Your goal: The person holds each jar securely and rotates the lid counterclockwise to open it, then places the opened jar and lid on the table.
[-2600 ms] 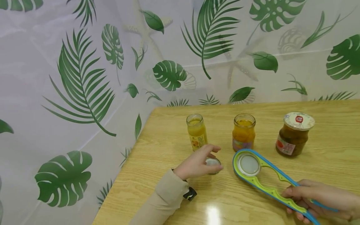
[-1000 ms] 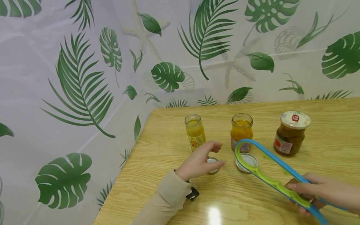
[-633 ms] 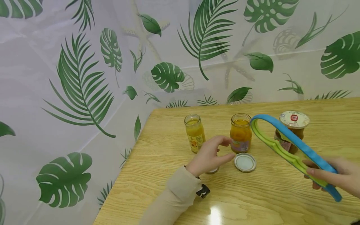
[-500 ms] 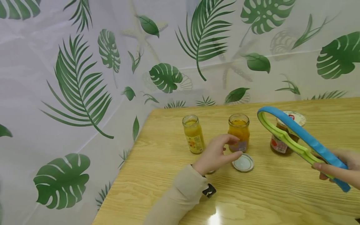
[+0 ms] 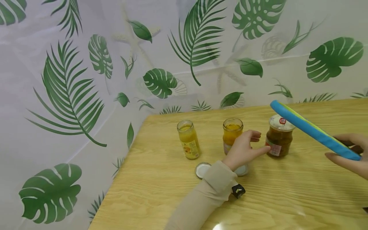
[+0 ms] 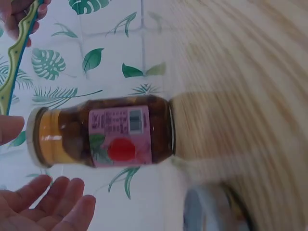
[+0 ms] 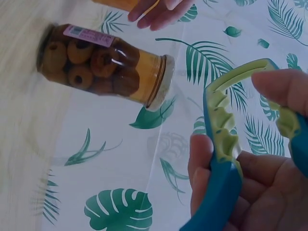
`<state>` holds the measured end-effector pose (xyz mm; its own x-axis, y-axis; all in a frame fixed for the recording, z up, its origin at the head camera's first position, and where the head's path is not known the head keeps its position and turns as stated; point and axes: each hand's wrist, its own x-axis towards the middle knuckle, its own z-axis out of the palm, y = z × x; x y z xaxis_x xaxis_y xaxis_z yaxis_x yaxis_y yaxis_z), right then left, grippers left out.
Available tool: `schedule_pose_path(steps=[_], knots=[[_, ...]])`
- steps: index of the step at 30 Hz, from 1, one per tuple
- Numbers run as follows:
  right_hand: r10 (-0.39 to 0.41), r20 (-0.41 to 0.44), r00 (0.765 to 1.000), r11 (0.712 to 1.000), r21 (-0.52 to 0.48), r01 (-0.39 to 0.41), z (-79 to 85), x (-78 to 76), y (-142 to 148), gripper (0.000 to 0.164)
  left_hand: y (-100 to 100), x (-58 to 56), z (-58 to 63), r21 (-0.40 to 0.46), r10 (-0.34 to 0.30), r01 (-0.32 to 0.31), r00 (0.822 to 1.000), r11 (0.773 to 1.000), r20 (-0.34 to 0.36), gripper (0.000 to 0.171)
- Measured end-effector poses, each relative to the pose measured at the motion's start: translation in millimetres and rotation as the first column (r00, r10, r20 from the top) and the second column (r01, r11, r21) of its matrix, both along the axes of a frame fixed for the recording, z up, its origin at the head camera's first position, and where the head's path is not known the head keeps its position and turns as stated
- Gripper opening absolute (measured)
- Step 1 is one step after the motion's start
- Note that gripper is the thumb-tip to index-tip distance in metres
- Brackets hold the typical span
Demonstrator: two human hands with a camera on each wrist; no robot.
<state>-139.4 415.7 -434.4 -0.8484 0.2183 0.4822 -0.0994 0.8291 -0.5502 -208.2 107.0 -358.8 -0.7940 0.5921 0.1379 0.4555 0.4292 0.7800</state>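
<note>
On the pale wooden surface (image 5: 143,198), a glass jar of dark brown fruit (image 5: 278,143) with a round white lid (image 5: 276,124) stands toward the far edge, and the left hand (image 5: 242,150), fingers parted and holding nothing, is near it but not touching. The right hand (image 5: 356,167) grips a blue-and-lime-green loop-shaped tool (image 5: 313,131), raised above the surface. Nearer the far-left corner stand uncapped glass jars, one yellow (image 5: 188,140), one orange (image 5: 229,135), with two round metal lids (image 5: 202,170) lying on their near-edge side.
</note>
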Motion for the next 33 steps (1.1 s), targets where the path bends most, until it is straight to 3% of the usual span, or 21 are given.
schedule_pose_path(steps=[7, 10, 12, 16, 19, 22, 24, 27, 30, 33], knots=[[-0.027, -0.009, 1.0, 1.0, 0.01, 0.027, -9.1, -4.9, 25, 0.064, 36, -0.4, -2.1, 0.054, 0.084, -0.085, 0.996, 0.995, 0.021, 0.062], [-0.036, 0.011, 0.999, 0.999, 0.036, 0.036, -1.4, -1.0, 22, 0.064, 47, -1.9, -3.0, 0.119, 0.102, -0.108, 0.993, 0.987, 0.057, 0.067], [-0.05, 0.03, 0.998, 0.997, 0.059, 0.048, 17.8, 8.1, 6, 0.062, 54, -2.9, -3.7, 0.152, 0.111, -0.123, 0.99, 0.981, 0.09, 0.069], [-0.081, 0.097, 0.992, 0.993, 0.09, 0.073, 71.2, 32.9, -42, 0.056, 64, -4.7, -6.4, 0.192, 0.102, -0.129, 0.984, 0.973, 0.144, 0.071], [-0.096, 0.137, 0.986, 0.991, 0.109, 0.081, 93.1, 43.1, -61, 0.055, 69, -6.3, -9.5, 0.205, 0.094, -0.126, 0.982, 0.971, 0.162, 0.072], [-0.114, 0.128, 0.985, 0.985, 0.141, 0.095, 89.0, 40.5, -58, 0.057, 69, -8.0, -12.4, 0.214, 0.091, -0.127, 0.981, 0.969, 0.17, 0.072], [-0.069, 0.139, 0.988, 0.99, 0.134, 0.05, 87.9, 39.6, -55, 0.063, 69, -8.8, -12.9, 0.215, 0.094, -0.129, 0.981, 0.968, 0.167, 0.07], [-0.117, 0.135, 0.984, 0.979, 0.18, 0.092, 78.2, 34.3, -49, 0.064, 68, -8.9, -12.9, 0.222, 0.093, -0.128, 0.982, 0.967, 0.162, 0.068], [-0.076, 0.162, 0.984, 0.985, 0.168, 0.048, 84.7, 37.6, -53, 0.065, 68, -8.7, -13.0, 0.215, 0.095, -0.12, 0.988, 0.969, 0.123, 0.064], [-0.104, 0.129, 0.986, 0.976, 0.206, 0.076, 83.9, 38.4, -54, 0.062, 67, -8.1, -12.8, 0.19, 0.087, -0.1, 0.993, 0.977, 0.073, 0.061]])
